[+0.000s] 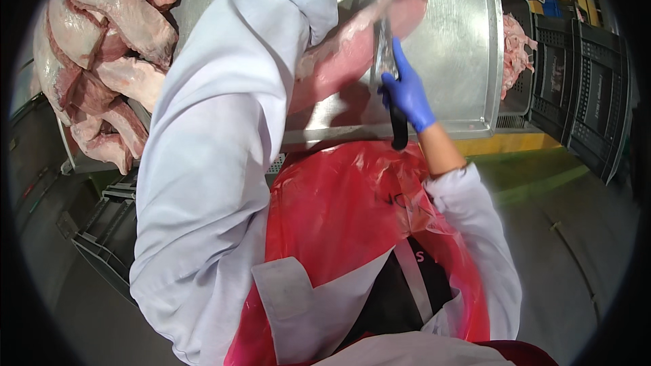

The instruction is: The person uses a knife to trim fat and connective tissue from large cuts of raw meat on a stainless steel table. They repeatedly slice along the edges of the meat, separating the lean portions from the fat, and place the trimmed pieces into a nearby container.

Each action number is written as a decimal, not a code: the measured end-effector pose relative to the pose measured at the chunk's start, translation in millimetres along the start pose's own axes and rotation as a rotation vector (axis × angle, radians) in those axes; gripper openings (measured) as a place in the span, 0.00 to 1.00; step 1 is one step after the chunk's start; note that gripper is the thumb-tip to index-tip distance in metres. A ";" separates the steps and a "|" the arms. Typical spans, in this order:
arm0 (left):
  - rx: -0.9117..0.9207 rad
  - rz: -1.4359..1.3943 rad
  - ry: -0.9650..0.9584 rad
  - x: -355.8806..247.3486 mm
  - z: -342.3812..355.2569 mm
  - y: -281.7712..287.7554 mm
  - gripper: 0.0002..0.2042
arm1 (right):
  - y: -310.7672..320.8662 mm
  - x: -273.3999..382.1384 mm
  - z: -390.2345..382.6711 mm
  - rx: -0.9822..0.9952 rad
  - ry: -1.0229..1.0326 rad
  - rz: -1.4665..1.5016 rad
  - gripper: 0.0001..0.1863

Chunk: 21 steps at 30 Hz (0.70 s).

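A dark crate [521, 100] past the right edge of the bench [464, 61] holds meat scraps [514, 54]. The right hand [408, 93] grips a knife [384, 57], blade over pink meat [347, 57] slanting from near the front edge; the left hand's grip I can't see.

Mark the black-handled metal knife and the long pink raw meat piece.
Black-handled metal knife [383, 52], head view: on its blade.
Long pink raw meat piece [339, 68], head view: middle of its visible part.
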<state>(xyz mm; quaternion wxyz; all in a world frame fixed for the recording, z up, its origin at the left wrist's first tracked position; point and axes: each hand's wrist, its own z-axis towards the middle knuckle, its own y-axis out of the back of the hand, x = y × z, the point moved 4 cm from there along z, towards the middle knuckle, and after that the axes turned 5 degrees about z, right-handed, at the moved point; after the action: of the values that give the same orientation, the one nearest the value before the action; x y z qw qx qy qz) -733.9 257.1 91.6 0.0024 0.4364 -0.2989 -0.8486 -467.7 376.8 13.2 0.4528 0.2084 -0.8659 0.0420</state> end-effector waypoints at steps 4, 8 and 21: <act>0.127 0.044 0.005 -33.8 0.8 -0.7 0.10 | -4.5 21.7 68.8 -0.029 -0.005 0.145 0.42; -0.020 0.022 0.011 -22.0 -4.7 27.0 0.10 | -36.0 -2.3 -6.6 0.067 0.018 0.134 0.42; -0.409 0.292 0.120 9.1 -66.2 188.6 0.13 | -42.3 6.4 -84.3 0.080 -0.044 -0.046 0.41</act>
<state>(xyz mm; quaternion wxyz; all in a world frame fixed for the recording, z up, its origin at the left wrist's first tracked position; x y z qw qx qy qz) -738.9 66.4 151.8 0.2308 0.4288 -0.1800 -0.8547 -389.3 358.3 62.8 0.4258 0.2470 -0.8683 0.0615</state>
